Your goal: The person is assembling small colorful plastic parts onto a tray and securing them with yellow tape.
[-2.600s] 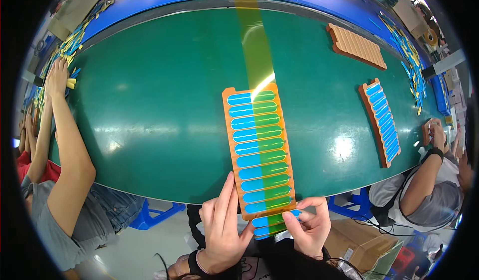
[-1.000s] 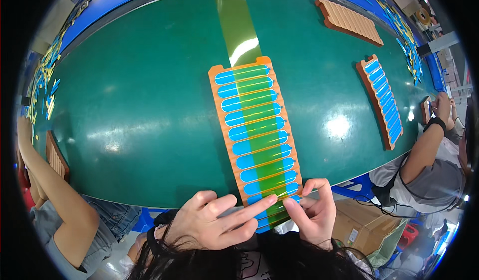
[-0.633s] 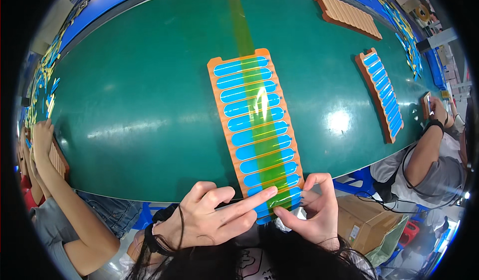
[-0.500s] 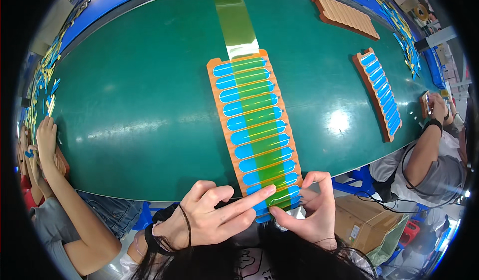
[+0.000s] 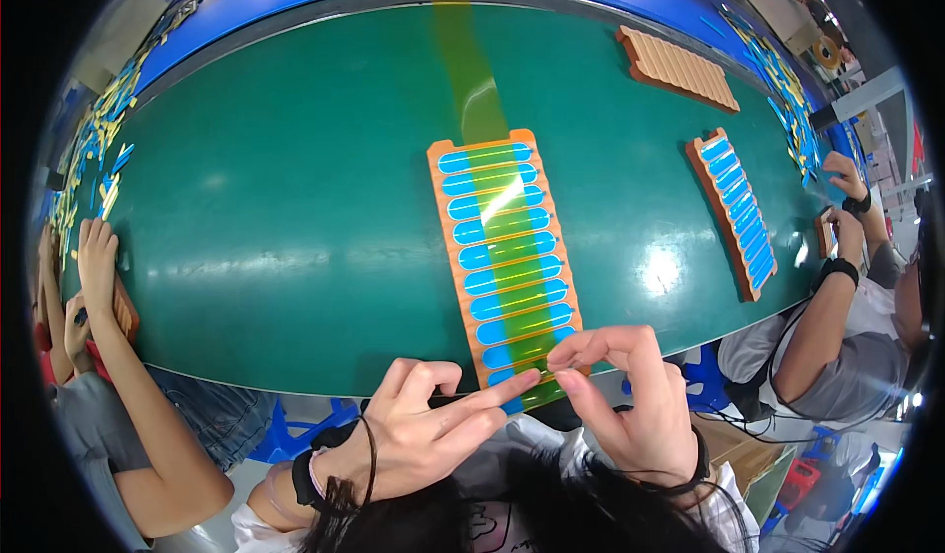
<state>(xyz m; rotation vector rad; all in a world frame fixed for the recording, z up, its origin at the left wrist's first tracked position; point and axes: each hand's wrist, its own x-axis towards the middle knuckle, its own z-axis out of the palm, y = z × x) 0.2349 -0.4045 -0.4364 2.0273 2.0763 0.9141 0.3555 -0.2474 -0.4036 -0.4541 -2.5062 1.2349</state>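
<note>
Tray [image 5: 439, 149]: strips [image 5: 474, 257] seated, tape [image 5: 507, 228] laid over, far run uncut. Left hand [image 5: 413, 430]: fingers spread, tape touched. Right hand [image 5: 630, 410]: fingers close together, pinch unclear.

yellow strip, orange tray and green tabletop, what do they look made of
Yellow strip: probably plastic film or tape, glossy; it is see-through and carries a bright glare.
Orange tray: perhaps moulded plastic, fairly matt; its colour is even, but painted wood stays possible.
Green tabletop: likely a rubber or plastic sheet, semi-gloss; smooth, with soft light reflections.
</note>
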